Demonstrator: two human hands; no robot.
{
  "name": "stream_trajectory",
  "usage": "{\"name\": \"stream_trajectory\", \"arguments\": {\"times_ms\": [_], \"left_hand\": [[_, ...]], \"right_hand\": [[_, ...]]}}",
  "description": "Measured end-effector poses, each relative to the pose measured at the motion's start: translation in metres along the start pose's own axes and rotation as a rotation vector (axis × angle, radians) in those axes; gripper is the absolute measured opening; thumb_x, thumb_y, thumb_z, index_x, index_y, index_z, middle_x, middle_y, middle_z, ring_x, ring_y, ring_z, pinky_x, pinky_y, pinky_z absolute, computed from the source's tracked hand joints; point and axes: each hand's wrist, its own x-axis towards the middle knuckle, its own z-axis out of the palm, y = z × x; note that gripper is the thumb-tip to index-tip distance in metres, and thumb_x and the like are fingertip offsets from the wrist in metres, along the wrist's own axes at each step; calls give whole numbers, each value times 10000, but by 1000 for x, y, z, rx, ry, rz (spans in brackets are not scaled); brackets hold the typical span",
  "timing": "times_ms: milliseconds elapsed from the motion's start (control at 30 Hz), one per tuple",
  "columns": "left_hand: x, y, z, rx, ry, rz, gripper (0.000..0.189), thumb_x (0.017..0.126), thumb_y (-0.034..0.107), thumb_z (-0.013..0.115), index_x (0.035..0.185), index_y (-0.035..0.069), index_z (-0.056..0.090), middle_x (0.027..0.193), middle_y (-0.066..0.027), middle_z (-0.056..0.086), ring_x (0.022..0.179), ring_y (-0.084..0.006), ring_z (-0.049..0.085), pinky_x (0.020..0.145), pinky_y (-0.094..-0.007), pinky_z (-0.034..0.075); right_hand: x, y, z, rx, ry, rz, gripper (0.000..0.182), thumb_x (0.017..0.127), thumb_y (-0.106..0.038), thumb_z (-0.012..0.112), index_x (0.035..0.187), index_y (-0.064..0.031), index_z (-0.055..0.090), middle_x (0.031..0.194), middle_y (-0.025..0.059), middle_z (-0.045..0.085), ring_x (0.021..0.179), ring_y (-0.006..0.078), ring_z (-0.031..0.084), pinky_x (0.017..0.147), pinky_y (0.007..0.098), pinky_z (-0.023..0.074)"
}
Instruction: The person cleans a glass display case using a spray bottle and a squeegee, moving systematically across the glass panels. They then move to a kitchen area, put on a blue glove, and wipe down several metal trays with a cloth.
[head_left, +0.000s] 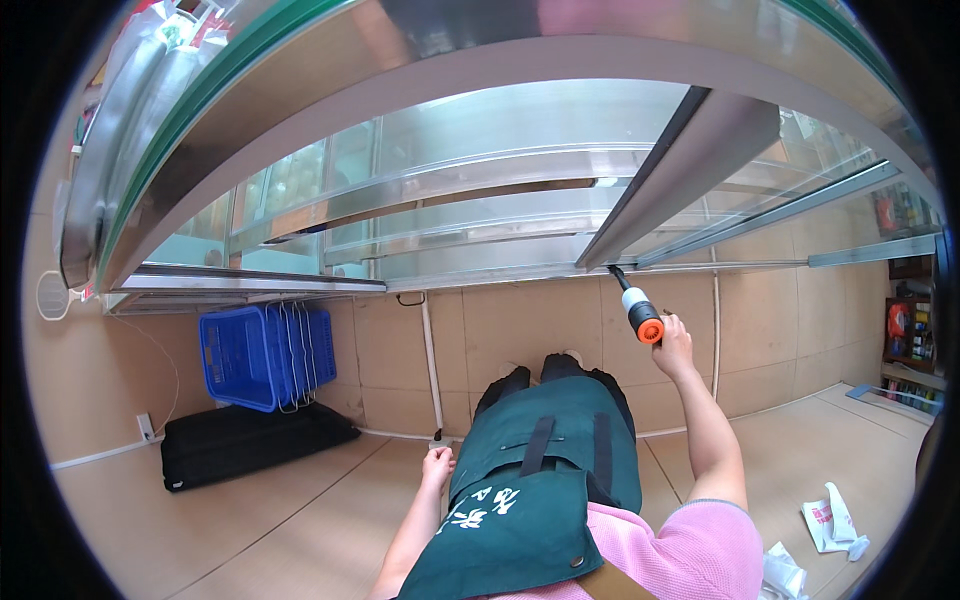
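Note:
My right hand (673, 347) grips a handheld vacuum cleaner (642, 313) with an orange round end and a pale middle section. Its narrow black nozzle (618, 276) reaches the bottom metal rail (487, 277) of a glass display case, beside the foot of a slanting grey upright (682, 172). Whether the tip touches the rail cannot be made out. Down beside the dark green apron (551, 420) hangs my left hand (439, 466), its fingers curled and nothing visible in them. Glass shelves (487, 217) show behind the case's frame.
Stacked blue shopping baskets (240, 358) with wire handles stand left, by a black flat padded item (255, 446). White cable covers (433, 360) cross the tiled floor. Crumpled white bags (831, 521) lie lower right. A green-edged glass top (225, 97) arches overhead.

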Motion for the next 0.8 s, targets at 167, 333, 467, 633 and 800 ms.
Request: {"name": "stream_trajectory", "arguments": {"times_ms": [167,333,467,633,800], "left_hand": [[0,6,5,-8,-3,35,256,846,205,550,1025,25,517,830,-42,561,678,-113,548,553,-222,450],[-3,12,13,-11,-15,52,256,846,207,548,1018,21,521,839,-47,566,688,-112,550,564,-225,455],[-6,14,16,19,-8,49,259,845,209,545,1022,20,522,849,-52,570,702,-110,550,584,-225,459],[-8,12,18,27,-14,41,255,846,211,549,1027,33,524,853,-47,569,707,-111,553,586,-221,460],[-11,22,17,7,-6,40,237,848,204,547,1019,41,525,852,-41,568,700,-108,550,578,-217,456]], "right_hand": [[-1,11,-2,8,19,32,364,667,-21,571,1021,-62,496,986,107,498,965,288,491,768,423,410],[-2,16,-2,26,25,86,358,671,-26,573,1019,-60,493,977,105,501,957,296,491,769,428,413],[-5,6,-6,111,37,93,358,664,-23,574,1011,-59,494,959,105,500,944,302,492,758,431,413],[0,-4,-10,94,-18,-94,364,649,-11,575,1001,-65,502,952,98,502,939,293,494,742,419,408],[6,3,-14,-11,34,-37,357,646,-7,576,993,-62,515,941,96,505,931,281,499,744,412,401]]}}
